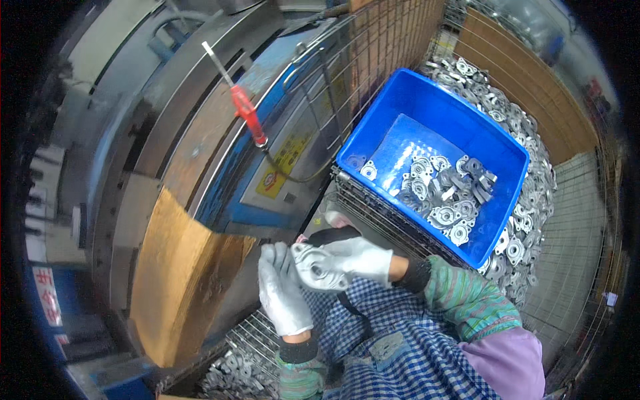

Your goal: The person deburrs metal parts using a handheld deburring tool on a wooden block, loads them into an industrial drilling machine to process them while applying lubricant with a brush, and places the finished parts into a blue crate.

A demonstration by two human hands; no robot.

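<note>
My right hand (368, 259), in a white glove, grips a grey cast-metal flange (317, 269) with a round opening in its middle. The flange is held in front of my checked apron, its face turned up toward me. Close beside its left edge is my left hand (283, 293), also gloved in white, with fingers stretched upward and slightly bent. Whether the left fingertips touch the flange I cannot tell. Part of the right hand's grip is hidden behind the flange.
A blue bin (427, 127) holding several similar flanges stands at upper right on a wire cage. More flanges (517, 247) are heaped behind it, and others (240, 373) lie below left. A wooden block (167, 287) and a red-handled tool (247, 115) are on the machine at left.
</note>
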